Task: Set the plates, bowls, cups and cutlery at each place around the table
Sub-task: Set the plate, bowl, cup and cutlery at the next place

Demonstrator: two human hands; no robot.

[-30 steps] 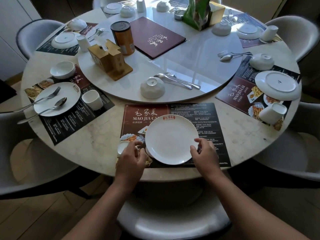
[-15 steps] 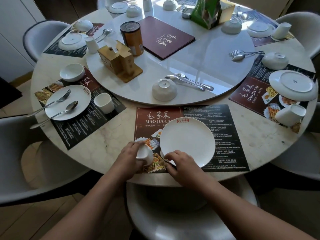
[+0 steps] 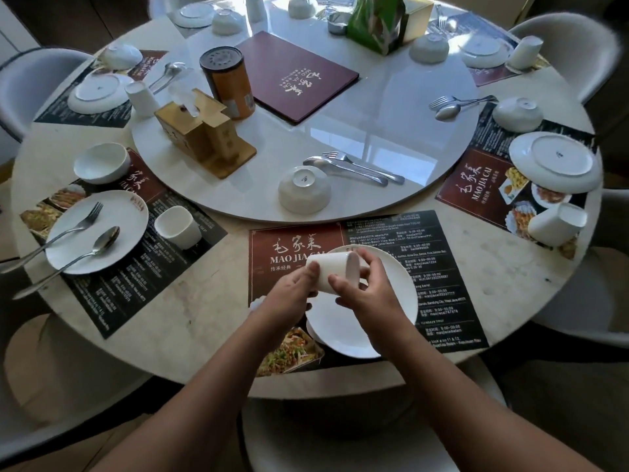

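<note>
1 cup (image 3: 335, 271) gripped, left hand (image 3: 288, 296), right hand (image 3: 367, 291)

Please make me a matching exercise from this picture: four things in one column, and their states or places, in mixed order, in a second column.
1. nearest cup
2. nearest bowl
3. fork at near-left place
4. menu book

A. closed, flat on the turntable
B. held sideways by left hand and right hand
C. lying on a plate
D. upside down

Pairs: 1-B, 2-D, 3-C, 4-A
</note>
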